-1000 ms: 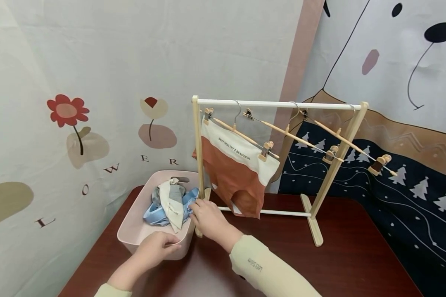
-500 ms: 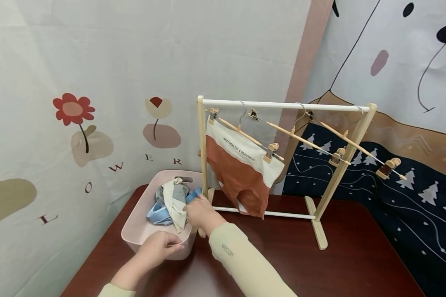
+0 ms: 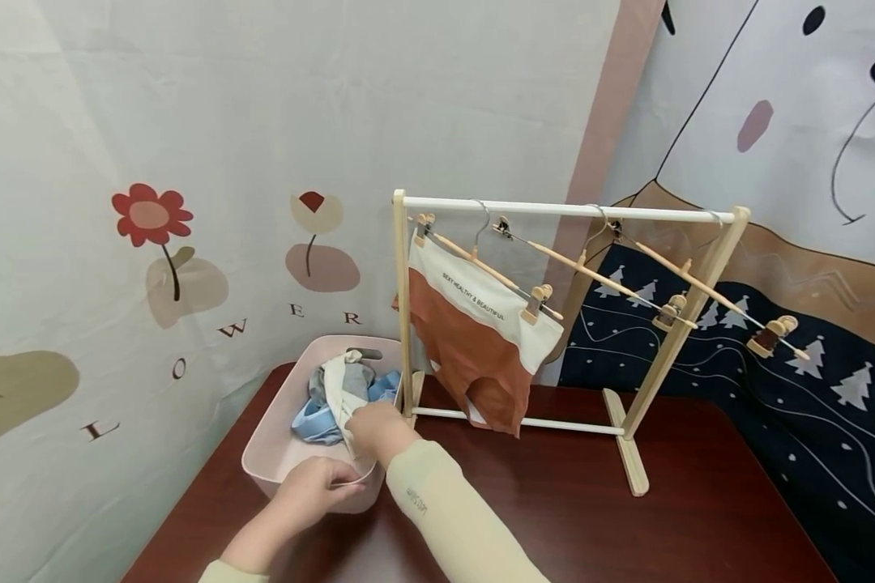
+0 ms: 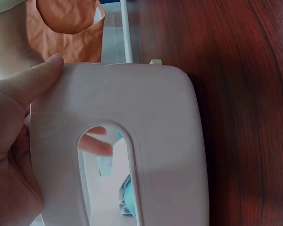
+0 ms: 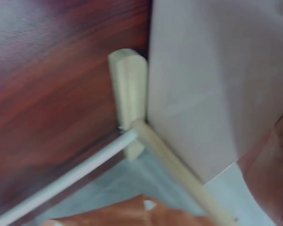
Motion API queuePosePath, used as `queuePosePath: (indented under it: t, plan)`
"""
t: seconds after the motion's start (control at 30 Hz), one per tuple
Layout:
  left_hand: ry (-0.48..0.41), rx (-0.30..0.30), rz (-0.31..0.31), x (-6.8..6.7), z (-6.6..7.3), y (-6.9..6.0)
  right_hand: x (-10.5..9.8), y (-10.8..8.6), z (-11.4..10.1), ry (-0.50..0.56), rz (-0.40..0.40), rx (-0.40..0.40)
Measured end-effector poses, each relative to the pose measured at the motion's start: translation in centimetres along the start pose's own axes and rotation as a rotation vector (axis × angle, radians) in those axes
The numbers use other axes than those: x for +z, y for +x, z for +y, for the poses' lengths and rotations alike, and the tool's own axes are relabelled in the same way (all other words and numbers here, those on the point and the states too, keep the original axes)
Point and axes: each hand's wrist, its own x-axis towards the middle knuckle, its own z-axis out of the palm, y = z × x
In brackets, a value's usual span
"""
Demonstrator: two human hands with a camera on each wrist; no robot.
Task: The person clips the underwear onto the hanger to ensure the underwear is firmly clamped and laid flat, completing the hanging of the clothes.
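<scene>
My left hand [image 3: 313,488] grips the near rim of a pale pink basket [image 3: 280,455]. In the left wrist view its thumb lies over the edge of the basket wall [image 4: 170,141], and fingers show through the handle hole. Inside the basket lie a white-and-grey garment [image 3: 337,387] and a light blue garment [image 3: 317,424], bunched together. My right hand [image 3: 379,429] reaches over the basket's right side, down at the lower part of the white-and-grey garment. Its fingertips are hidden, so I cannot tell whether they hold the cloth.
A small wooden rack [image 3: 627,212] stands right of the basket, one foot beside its wall. Orange-and-white briefs [image 3: 474,348] hang from a clip hanger on the left. Bare hangers [image 3: 598,277] hang further right. The dark red table [image 3: 554,494] extends along the front.
My right hand has moved left and downward, from the basket's right edge onto the white-and-grey garment. The left hand keeps its grip on the rim. The view has turned slightly left.
</scene>
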Motion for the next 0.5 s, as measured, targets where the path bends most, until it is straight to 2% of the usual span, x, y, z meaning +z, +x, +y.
queuePosePath:
  t: [0.1, 0.23, 0.33, 0.5]
  plan:
    - [0.018, 0.006, 0.006, 0.1, 0.0, 0.0, -0.3, 0.1, -0.7, 0.034, -0.023, -0.008]
    - [0.028, -0.006, 0.019, 0.3, 0.1, 0.1, -0.1, 0.0, -1.3, 0.068, -0.058, 0.050]
    - [0.019, -0.033, 0.014, 0.4, 0.3, 0.1, 0.2, -0.1, -1.7, 0.016, -0.091, 0.106]
    - [0.017, -0.060, 0.018, 0.3, 0.5, 0.0, 0.7, 0.2, -2.5, -0.044, -0.205, 0.191]
